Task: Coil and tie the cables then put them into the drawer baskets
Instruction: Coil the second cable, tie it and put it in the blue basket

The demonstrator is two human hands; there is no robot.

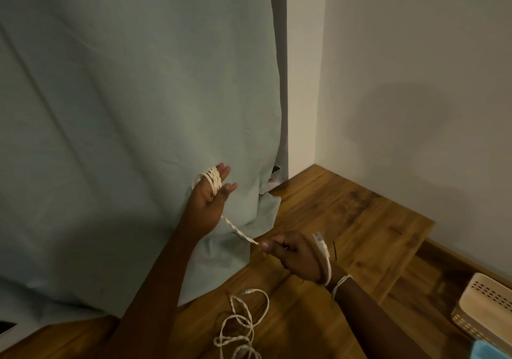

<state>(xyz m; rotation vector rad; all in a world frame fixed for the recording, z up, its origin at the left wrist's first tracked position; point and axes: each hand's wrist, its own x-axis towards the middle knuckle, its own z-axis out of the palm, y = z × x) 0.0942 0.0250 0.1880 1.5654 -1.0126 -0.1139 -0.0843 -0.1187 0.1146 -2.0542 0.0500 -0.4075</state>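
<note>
A white twisted cable (238, 233) is wound in several turns around the straight fingers of my left hand (209, 196), raised in front of the curtain. From there a taut stretch runs down to my right hand (293, 253), which pinches it between thumb and fingers. The cable's plug end (319, 239) sticks up behind my right hand, and the cable loops around that wrist. More loose white cable (243, 322) lies in tangled loops on the wooden table (360, 220) below my hands.
A pale green curtain (124, 109) hangs on the left, its hem draped over the table's edge. A cream perforated basket (484, 308) stands at the right edge, with something blue (493, 350) in front of it. A white wall backs the table.
</note>
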